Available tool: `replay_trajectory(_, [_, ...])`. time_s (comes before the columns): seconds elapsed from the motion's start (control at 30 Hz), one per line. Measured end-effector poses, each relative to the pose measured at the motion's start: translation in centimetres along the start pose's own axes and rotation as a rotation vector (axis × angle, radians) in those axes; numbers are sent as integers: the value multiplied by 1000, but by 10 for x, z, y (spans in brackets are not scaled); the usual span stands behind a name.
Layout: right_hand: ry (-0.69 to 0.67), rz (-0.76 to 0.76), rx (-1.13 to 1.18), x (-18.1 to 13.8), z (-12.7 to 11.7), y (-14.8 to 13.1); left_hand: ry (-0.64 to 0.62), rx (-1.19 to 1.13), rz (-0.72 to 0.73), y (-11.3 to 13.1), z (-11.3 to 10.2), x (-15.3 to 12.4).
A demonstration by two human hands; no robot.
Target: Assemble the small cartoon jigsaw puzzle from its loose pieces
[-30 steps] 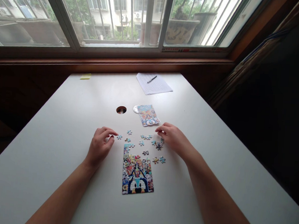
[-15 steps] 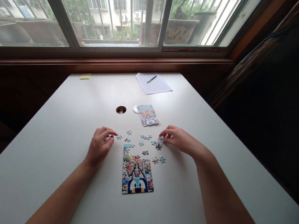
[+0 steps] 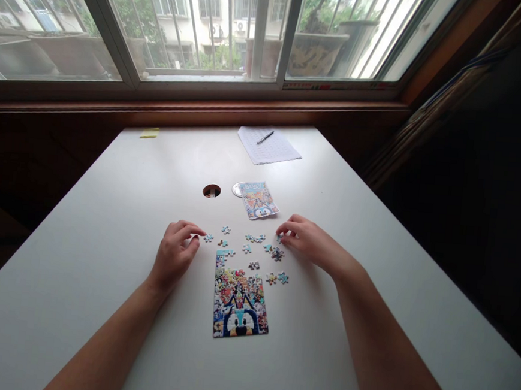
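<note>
A partly assembled jigsaw puzzle (image 3: pixel 241 305) lies flat between my forearms, showing a blue dog's face at the near end and a crowded pattern above. Its upper edge is uneven. My left hand (image 3: pixel 177 248) rests left of it, thumb and index apart, the index fingertip at a loose light-blue puzzle piece (image 3: pixel 209 238). On the other side, my right hand (image 3: pixel 302 240) has its fingertips closed on a small blue puzzle piece (image 3: pixel 279 238), partly hidden by the fingers. Just below sits a dark patterned cluster of pieces (image 3: pixel 277 254). Several more loose pieces (image 3: pixel 255 238) lie above the puzzle.
A small picture sheet (image 3: pixel 259 200) with the same design overlaps a silver disc (image 3: pixel 237 189). Left of them is a round hole (image 3: pixel 211 191) in the white table (image 3: pixel 105 219). Farther back lie papers (image 3: pixel 282 151), a pen (image 3: pixel 265 138) and a yellow note (image 3: pixel 149 133).
My right hand has shifted slightly away from me, and the small blue piece at its fingertips has moved with it. My left hand stays in place.
</note>
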State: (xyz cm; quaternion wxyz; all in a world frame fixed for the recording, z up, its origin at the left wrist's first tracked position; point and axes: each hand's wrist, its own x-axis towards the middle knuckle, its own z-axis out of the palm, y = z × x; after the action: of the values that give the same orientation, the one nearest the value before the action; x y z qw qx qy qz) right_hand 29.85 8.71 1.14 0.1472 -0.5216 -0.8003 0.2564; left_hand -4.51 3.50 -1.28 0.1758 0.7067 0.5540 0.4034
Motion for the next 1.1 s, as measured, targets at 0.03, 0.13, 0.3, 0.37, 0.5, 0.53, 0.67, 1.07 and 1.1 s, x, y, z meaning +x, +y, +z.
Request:
replay_trajectory(0.03, [20,-12,-12,0,1,-3,0,0,1,0,0,0])
replay_trajectory(0.13, [89,-92,-62,3,7,-15,-6,0,0,-1,1,0])
replay_trajectory(0.3, [69,-230,-130,7,34,-45,-10,12,25,0,1,0])
replay_trajectory(0.37, [71,-209,-176,7,45,-57,-20,29,64,3,0,0])
replay_trajectory(0.5, [94,-179,-210,6,58,-68,-63,81,193,7,-1,0])
replay_trajectory(0.53, [96,-181,-200,6,60,-68,-76,92,226,7,0,0])
replay_trajectory(0.67, [100,-199,-108,7,61,-63,-158,119,346,4,3,-2])
replay_trajectory(1.07, [28,-315,81,11,64,-64,-319,270,539,0,8,-3])
replay_trajectory(1.1, [28,-313,86,11,64,-64,-322,281,541,-1,8,-4])
